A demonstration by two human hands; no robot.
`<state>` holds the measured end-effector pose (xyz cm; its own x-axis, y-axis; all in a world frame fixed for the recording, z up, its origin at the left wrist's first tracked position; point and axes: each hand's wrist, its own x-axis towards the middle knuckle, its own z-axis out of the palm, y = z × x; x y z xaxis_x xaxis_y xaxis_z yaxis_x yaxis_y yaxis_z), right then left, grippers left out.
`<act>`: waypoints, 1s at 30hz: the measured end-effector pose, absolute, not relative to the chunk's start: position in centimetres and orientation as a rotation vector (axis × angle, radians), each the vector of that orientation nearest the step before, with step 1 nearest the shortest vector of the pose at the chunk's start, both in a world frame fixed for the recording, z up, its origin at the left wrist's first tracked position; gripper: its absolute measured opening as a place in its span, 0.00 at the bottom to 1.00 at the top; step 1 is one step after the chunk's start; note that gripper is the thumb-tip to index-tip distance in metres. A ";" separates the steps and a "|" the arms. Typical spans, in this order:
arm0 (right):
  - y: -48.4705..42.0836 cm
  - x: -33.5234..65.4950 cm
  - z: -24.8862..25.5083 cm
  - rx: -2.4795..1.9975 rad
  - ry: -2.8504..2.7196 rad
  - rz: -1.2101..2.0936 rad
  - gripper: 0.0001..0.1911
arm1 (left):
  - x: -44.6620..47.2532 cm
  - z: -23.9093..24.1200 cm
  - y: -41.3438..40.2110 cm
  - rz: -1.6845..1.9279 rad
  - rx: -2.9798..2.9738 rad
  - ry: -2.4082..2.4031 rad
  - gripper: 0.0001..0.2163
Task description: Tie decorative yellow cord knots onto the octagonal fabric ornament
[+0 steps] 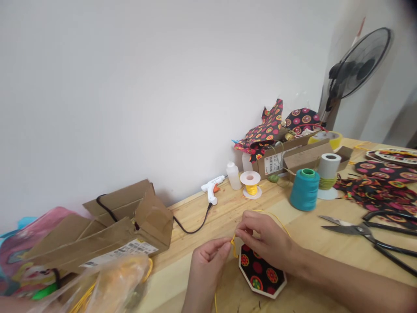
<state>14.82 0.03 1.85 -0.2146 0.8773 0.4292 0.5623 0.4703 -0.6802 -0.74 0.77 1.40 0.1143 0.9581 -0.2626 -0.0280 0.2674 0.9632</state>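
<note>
My left hand (208,263) and my right hand (265,238) meet over the wooden table (302,234), both pinching a thin yellow cord (233,246) between fingertips. The cord loops up behind my right hand and also trails down toward me. Just below the hands lies an octagonal piece (261,273) covered in black fabric with red and yellow circles, partly hidden by my right hand.
Large black scissors (368,232) lie at the right. A teal thread cone (305,189), a white spool (327,174), a small yellow cord spool (250,184), a glue gun (211,188), cardboard boxes (107,226), patterned fabric pieces (381,182) and a fan (355,65) surround the work spot.
</note>
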 end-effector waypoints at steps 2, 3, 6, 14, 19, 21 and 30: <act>0.1 14.8 1.8 -1.209 -1.928 0.467 0.09 | -0.7 1.5 0.7 0.952 1.043 1.217 0.10; 0.2 14.8 1.8 -1.216 -1.941 0.452 0.09 | -0.8 1.5 0.6 0.953 1.045 1.218 0.10; 0.4 14.7 1.8 -1.238 -1.960 0.399 0.09 | -0.9 1.4 0.7 0.936 1.034 1.195 0.09; 0.5 14.7 1.7 -1.196 -1.952 0.354 0.10 | -1.4 0.6 1.0 0.910 0.974 1.110 0.09; 0.7 14.7 1.5 -1.174 -1.954 0.329 0.09 | -1.3 0.9 1.0 0.947 0.934 1.097 0.09; 0.8 14.8 1.5 -1.165 -1.959 0.315 0.09 | -1.2 1.0 1.0 0.957 0.924 1.091 0.09; 1.1 14.7 1.5 -1.155 -2.016 0.279 0.09 | -1.4 0.6 1.3 0.972 0.909 1.091 0.11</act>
<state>14.65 1.08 1.52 -0.2827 0.8066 0.5192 0.6349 0.5630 -0.5290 -1.37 1.33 0.65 0.1714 0.9433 -0.2843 -0.1738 0.3130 0.9337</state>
